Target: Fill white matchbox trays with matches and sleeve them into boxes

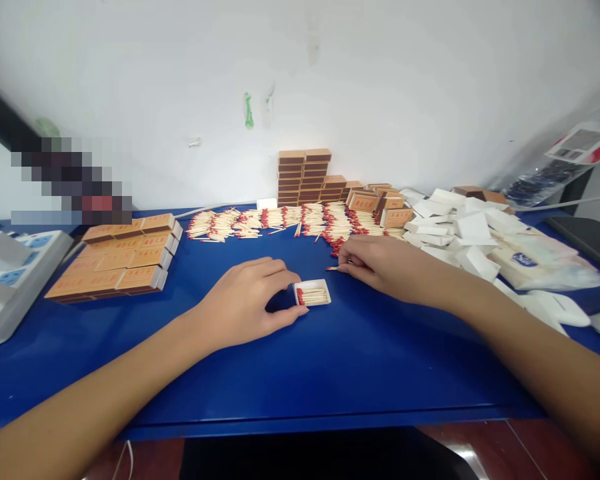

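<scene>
Between the thumb and fingers of my left hand point(250, 297) is a small white matchbox tray point(327, 293), gripped at its left end. Several matches point(314, 295) lie in it with their red heads to the left. My right hand point(380, 267), just beyond and to the right of the tray, pinches a match point(333, 269), its red head pointing left. Close behind that hand spreads a long row of loose red-headed matches point(275, 219) on the blue table point(290, 373).
Finished-looking matchboxes point(125, 257) lie in rows at left, beside a power strip point(25, 280). Brown matchbox sleeves point(305, 177) are stacked against the wall. White empty trays point(473, 227) pile up at right, near a tissue pack point(540, 260) and a plastic bottle point(545, 177).
</scene>
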A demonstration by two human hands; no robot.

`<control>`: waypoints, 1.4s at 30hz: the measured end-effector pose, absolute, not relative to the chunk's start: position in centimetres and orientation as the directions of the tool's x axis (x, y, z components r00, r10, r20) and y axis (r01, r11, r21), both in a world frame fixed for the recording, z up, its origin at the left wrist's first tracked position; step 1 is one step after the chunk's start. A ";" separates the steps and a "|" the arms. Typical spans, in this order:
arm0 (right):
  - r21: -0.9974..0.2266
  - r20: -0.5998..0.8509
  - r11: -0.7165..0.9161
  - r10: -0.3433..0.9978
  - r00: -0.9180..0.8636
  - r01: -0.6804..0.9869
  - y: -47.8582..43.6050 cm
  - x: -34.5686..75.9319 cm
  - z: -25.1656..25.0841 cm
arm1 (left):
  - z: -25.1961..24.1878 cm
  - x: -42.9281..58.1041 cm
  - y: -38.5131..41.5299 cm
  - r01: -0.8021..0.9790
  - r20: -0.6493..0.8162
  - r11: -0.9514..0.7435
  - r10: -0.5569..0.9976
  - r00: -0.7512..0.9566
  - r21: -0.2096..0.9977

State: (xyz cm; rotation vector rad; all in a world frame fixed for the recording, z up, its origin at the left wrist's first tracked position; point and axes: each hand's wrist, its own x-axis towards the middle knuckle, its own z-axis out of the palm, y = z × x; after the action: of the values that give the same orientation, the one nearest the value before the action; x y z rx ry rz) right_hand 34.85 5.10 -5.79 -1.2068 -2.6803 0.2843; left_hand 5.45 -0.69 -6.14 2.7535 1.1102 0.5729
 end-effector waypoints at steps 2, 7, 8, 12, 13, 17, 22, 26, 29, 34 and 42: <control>-0.250 0.091 0.651 0.753 -0.652 0.716 5.0 34.7 -5.9 | -6.2 5.5 -0.7 0.641 0.309 -0.729 0.684 0.661 0.242; -0.315 0.162 0.671 0.735 -0.659 0.671 3.3 33.4 -5.1 | -6.3 5.7 -0.6 0.640 0.328 -0.730 0.681 0.655 0.239; -0.328 0.175 0.679 0.727 -0.664 0.657 2.8 33.1 -4.9 | -6.3 5.7 -0.6 0.645 0.326 -0.727 0.685 0.652 0.237; -0.295 0.182 0.723 0.685 -0.705 0.625 1.4 31.7 -5.1 | -6.4 6.0 -0.5 0.658 0.325 -0.721 0.689 0.648 0.218; -0.267 0.177 0.731 0.677 -0.714 0.627 1.2 31.5 -5.3 | -6.4 6.0 -0.5 0.657 0.328 -0.723 0.687 0.649 0.215; -0.239 0.178 0.740 0.670 -0.721 0.629 1.1 31.1 -5.8 | -6.4 5.9 -0.6 0.647 0.333 -0.731 0.679 0.655 0.219; -0.222 0.240 0.712 0.702 -0.671 0.666 2.4 32.9 -4.6 | -6.5 5.7 -0.5 0.639 0.338 -0.730 0.681 0.649 0.243; -0.132 0.121 0.612 0.791 -0.600 0.780 4.1 35.0 -4.1 | -6.5 5.5 -0.4 0.640 0.337 -0.727 0.684 0.647 0.248; -0.143 -0.002 0.557 0.826 -0.563 0.818 4.9 35.7 -4.3 | -6.4 5.5 -0.5 0.640 0.336 -0.728 0.683 0.649 0.246; -0.187 -0.058 0.530 0.835 -0.548 0.827 5.1 35.9 -4.6 | -6.3 5.4 -0.5 0.640 0.330 -0.727 0.685 0.650 0.247; -0.162 -0.033 0.513 0.851 -0.524 0.843 5.2 35.8 -4.5 | -6.3 5.2 -0.6 0.644 0.317 -0.722 0.690 0.650 0.251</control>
State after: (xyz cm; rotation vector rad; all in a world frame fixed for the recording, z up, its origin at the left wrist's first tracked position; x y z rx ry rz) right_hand 35.85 5.22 -4.48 -1.5065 -2.6882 0.2441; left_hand 5.23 -0.57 -6.31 2.7478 1.1153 0.6012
